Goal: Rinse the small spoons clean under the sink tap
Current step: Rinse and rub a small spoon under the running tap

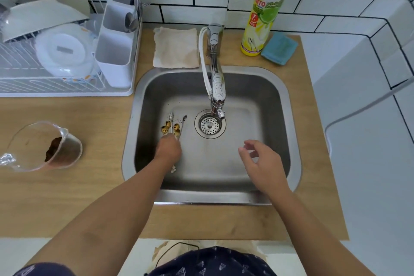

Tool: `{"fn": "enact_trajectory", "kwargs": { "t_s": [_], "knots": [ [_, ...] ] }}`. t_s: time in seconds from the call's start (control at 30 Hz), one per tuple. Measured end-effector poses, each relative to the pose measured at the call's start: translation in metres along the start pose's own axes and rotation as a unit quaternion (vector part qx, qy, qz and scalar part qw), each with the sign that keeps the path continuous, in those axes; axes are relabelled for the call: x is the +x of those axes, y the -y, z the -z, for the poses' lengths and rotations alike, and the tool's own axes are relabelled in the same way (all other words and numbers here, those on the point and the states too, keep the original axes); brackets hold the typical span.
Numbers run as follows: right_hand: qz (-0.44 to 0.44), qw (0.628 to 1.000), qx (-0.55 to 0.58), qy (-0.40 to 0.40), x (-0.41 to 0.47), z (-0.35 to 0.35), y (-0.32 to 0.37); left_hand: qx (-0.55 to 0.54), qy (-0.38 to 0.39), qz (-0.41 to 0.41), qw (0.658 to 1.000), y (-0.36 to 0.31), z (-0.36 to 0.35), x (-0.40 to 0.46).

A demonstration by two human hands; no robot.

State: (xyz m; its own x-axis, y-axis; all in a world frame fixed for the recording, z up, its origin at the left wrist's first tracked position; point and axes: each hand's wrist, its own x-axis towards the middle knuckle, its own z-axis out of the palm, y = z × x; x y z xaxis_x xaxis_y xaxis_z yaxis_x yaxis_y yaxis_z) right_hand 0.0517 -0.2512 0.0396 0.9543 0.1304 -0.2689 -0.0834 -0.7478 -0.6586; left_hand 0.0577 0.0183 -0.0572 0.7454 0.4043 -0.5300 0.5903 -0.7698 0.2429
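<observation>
The small spoons (171, 126) lie bunched on the floor of the sink (264, 96), left of the drain (210, 125), their gold bowls spotted with dark grounds; the left hand (168, 149) reaches down onto their handles, its grip curled over them, though I cannot tell whether the fingers have closed round them or only touch; the right hand (257, 159) hovers above the right half of the basin, its grip loose and wide, holding nothing. The tap (216, 87) stands over the drain with no water visibly running; so the step in hand looks to be gathering the spoons, and the next move calls for lifting them under the spout and opening the tap, probably with the free hand.
</observation>
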Motion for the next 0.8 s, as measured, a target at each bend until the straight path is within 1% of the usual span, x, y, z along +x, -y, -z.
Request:
{"fn": "enact_trajectory", "kwargs": {
  "t_s": [0.1, 0.2, 0.3, 0.37, 0.5, 0.6, 0.67, 0.8],
  "knots": [
    [-0.008, 0.997, 0.065, -0.039, 0.033, 0.014, 0.025, -0.062, -0.014, -0.051, 0.997, -0.005, 0.007, -0.018],
    [-0.004, 0.989, 0.136, -0.054, 0.082, 0.029, 0.067, -0.117, 0.005, -0.108, 0.987, -0.006, 0.017, -0.039],
    [0.019, 0.984, 0.173, -0.045, 0.130, 0.037, 0.116, -0.201, 0.032, -0.116, 0.972, -0.004, 0.024, -0.055],
    [0.019, 0.985, 0.169, -0.037, 0.156, 0.040, 0.144, -0.243, 0.051, -0.117, 0.962, -0.002, 0.025, -0.062],
    [-0.032, 0.987, 0.158, -0.001, 0.187, 0.043, 0.182, -0.226, 0.040, -0.112, 0.967, 0.003, 0.026, -0.069],
    [-0.073, 0.971, 0.221, 0.049, 0.193, 0.043, 0.195, -0.233, 0.057, -0.104, 0.965, 0.006, 0.026, -0.069],
    [-0.080, 0.960, 0.260, 0.070, 0.194, 0.044, 0.200, -0.230, 0.059, -0.105, 0.966, 0.009, 0.027, -0.068],
    [-0.094, 0.957, 0.264, 0.080, 0.201, 0.042, 0.199, -0.228, 0.056, -0.109, 0.966, 0.014, 0.028, -0.063]
  ]
}}
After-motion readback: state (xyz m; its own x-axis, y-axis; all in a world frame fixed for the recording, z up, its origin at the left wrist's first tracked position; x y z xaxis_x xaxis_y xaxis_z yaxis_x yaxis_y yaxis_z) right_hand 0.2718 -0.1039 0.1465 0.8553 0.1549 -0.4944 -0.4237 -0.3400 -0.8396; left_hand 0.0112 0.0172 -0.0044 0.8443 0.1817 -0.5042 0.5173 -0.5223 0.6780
